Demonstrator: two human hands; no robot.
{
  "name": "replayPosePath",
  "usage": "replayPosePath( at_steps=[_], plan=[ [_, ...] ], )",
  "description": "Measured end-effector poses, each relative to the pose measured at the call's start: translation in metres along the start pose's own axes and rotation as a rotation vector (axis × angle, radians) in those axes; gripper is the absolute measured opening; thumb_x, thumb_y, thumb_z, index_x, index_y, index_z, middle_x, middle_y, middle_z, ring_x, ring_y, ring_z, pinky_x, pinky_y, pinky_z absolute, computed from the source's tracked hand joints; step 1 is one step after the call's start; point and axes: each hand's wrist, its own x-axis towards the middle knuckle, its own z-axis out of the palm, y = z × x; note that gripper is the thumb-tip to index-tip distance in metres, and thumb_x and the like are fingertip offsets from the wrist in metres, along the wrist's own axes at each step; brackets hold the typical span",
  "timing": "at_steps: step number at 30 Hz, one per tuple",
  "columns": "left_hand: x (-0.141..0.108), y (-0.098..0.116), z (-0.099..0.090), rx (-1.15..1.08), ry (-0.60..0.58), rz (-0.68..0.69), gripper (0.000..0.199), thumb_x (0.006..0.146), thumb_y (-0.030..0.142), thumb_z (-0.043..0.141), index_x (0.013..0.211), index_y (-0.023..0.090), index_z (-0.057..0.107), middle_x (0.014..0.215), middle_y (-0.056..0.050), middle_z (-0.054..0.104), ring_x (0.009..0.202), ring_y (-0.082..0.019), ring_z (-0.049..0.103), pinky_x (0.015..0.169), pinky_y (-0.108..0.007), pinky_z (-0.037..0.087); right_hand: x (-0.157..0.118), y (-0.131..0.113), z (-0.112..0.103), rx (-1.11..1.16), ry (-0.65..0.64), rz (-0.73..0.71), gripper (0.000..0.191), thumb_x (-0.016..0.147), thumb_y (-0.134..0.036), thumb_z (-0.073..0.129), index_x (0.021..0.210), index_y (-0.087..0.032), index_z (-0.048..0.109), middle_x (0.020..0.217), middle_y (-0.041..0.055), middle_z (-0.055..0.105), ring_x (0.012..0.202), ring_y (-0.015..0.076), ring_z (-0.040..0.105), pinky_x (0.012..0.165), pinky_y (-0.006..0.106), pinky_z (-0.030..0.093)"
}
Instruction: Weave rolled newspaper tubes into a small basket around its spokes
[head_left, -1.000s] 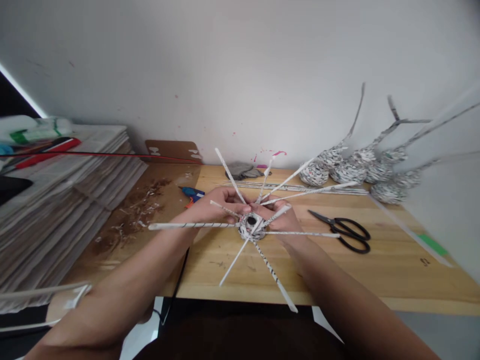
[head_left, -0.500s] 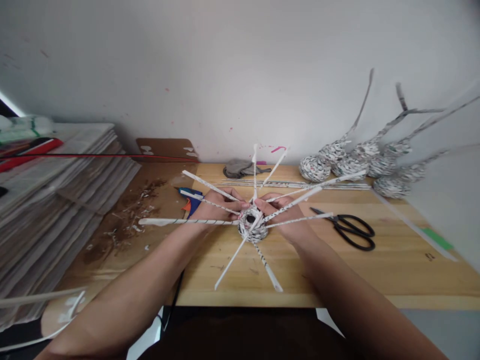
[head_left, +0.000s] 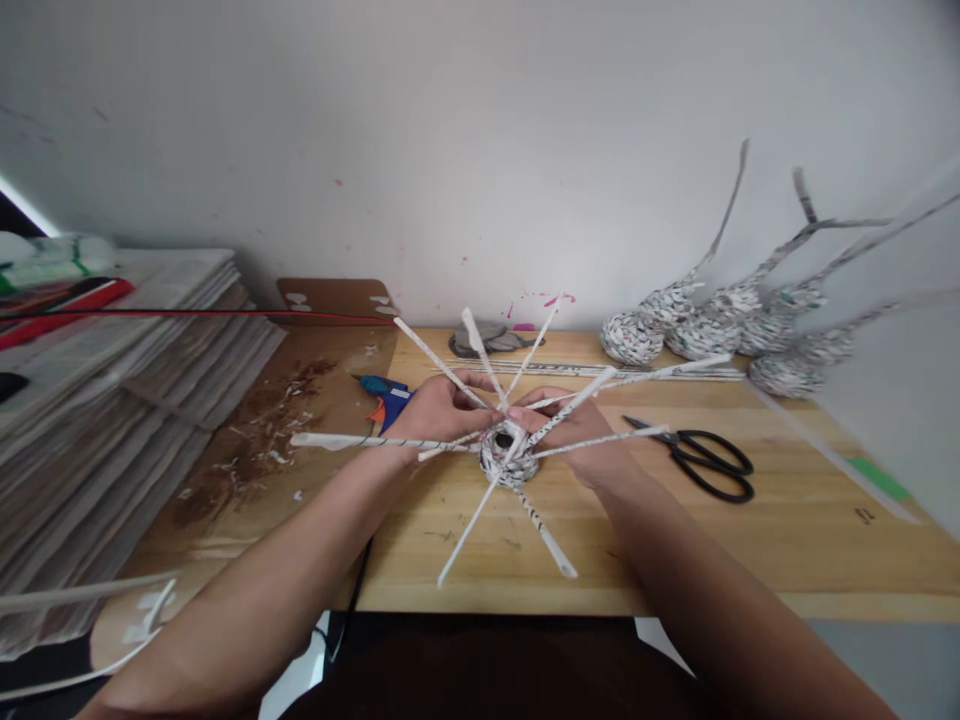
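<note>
A small round piece woven from rolled newspaper strips (head_left: pixel 510 465) is in front of me, with a dark hole in its top and several long paper strips radiating outward. My left hand (head_left: pixel 448 408) is closed at its far left side, thumb and fingers pinching a paper strip close to the rim. On the far right side my right hand (head_left: pixel 553 418) grips the woven piece, thumb near the rim, partly hidden behind crossing strips. Both sets of fingertips nearly meet at the back of the hole.
Black scissors (head_left: pixel 709 462) lie to the right. Several woven newspaper pieces (head_left: pixel 634 338) with long stems stand at the back right. Thin paper rods (head_left: pixel 660 372) lie along the back, near a grey cloth (head_left: pixel 491 338). A blue glue gun (head_left: pixel 386 395) and stacked newspapers (head_left: pixel 172 340) are at left.
One strip on the left has swung down towards me beside the left hand. A strip at the back now leans further left. The left hand's fingers have shifted; the right hand stays near the rim.
</note>
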Motion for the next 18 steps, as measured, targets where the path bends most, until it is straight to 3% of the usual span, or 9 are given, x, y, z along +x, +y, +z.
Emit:
replayPosePath(
  at_steps=[6, 11, 18],
  plan=[
    [-0.002, 0.001, 0.002, -0.020, -0.131, -0.012, 0.028, 0.061, 0.024, 0.080, 0.086, 0.011, 0.076, 0.069, -0.004, 0.073, 0.060, -0.015, 0.064, 0.058, -0.024, 0.048, -0.002, 0.000, 0.008, -0.038, 0.031, -0.058, 0.030, 0.063, -0.042, 0.084, 0.072, -0.016, 0.071, 0.064, 0.0033, 0.068, 0.055, 0.0157, 0.060, 0.051, 0.028, 0.046],
    [-0.006, 0.003, 0.005, 0.084, -0.012, 0.071, 0.016, 0.060, 0.021, 0.077, 0.072, 0.012, 0.071, 0.061, -0.001, 0.068, 0.056, -0.013, 0.060, 0.054, -0.023, 0.046, 0.001, 0.009, 0.014, 0.084, 0.113, -0.106, 0.029, 0.059, -0.040, 0.087, 0.070, -0.018, 0.070, 0.064, 0.0014, 0.066, 0.054, 0.0144, 0.057, 0.049, 0.028, 0.047],
    [-0.004, -0.009, 0.012, 0.060, 0.076, 0.063, 0.021, 0.059, 0.024, 0.082, 0.074, 0.014, 0.070, 0.061, 0.000, 0.068, 0.054, -0.012, 0.060, 0.052, -0.022, 0.047, 0.001, 0.004, 0.017, 0.099, 0.209, -0.059, 0.038, 0.060, -0.050, 0.087, 0.067, -0.019, 0.066, 0.058, 0.0005, 0.063, 0.050, 0.0131, 0.053, 0.045, 0.026, 0.044]
  ],
)
